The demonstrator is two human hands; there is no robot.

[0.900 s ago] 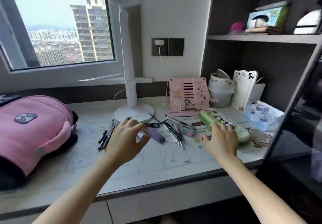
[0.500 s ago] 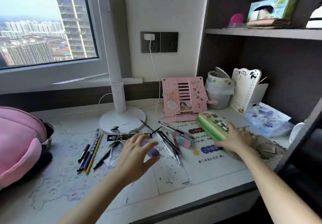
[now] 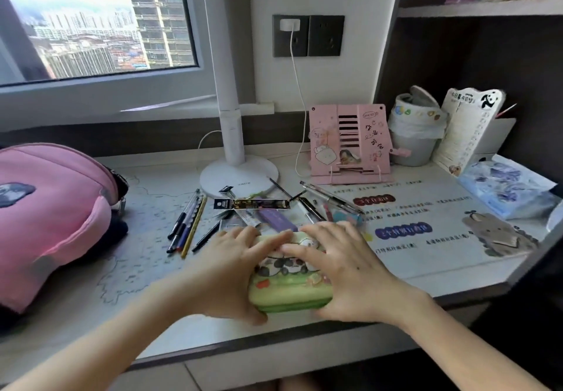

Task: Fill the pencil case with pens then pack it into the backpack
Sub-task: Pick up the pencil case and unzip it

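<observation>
Desk (image 3: 91, 293) bears backpack (image 3: 51, 208), pens (image 3: 185, 223), perhaps erasers.

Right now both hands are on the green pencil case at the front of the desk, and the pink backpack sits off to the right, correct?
Not quite. The head view shows the pink backpack on the left side of the desk, not the right. The rest holds: left hand and right hand are both on the green pencil case near the front edge.

One pencil case (image 3: 289, 293), one backpack (image 3: 51, 217), two hands. Roughly four pens (image 3: 185, 223) lie grouped at left; the tangled pile defies counting.
</observation>
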